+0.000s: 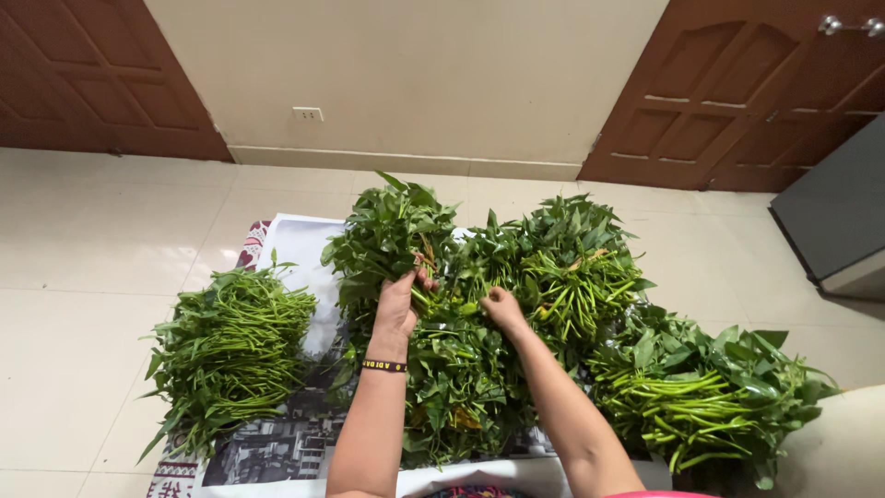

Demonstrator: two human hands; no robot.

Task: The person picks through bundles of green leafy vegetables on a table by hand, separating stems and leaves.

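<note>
The left hand (398,302) is closed around a bunch of leafy green stalks (387,235), gripping the stems and holding the bunch upright above the central heap of greens (461,387); a dark wristband (384,366) with light lettering circles that wrist. The right hand (502,307) sits just beside it, fingers curled narrow and pinched on stems in the same heap, though the exact stalk it holds cannot be told among the leaves. A separate pile of greens (230,355) lies to the left, well apart from the hands, stems laid roughly parallel. Another pile (576,267) lies behind the right hand, and a further one (705,397) to the far right, its pale stem ends facing inward. All piles rest on printed sheets (295,249) spread over the pale tiled floor (83,267): the sheets are white with grey picture blocks near the front edge and a red patterned border at the left. A small white rectangular wall socket (308,114) sits low on the cream wall. Brown panelled doors (728,92) stand at both sides, and a grey cabinet (834,221) at the right edge.
</note>
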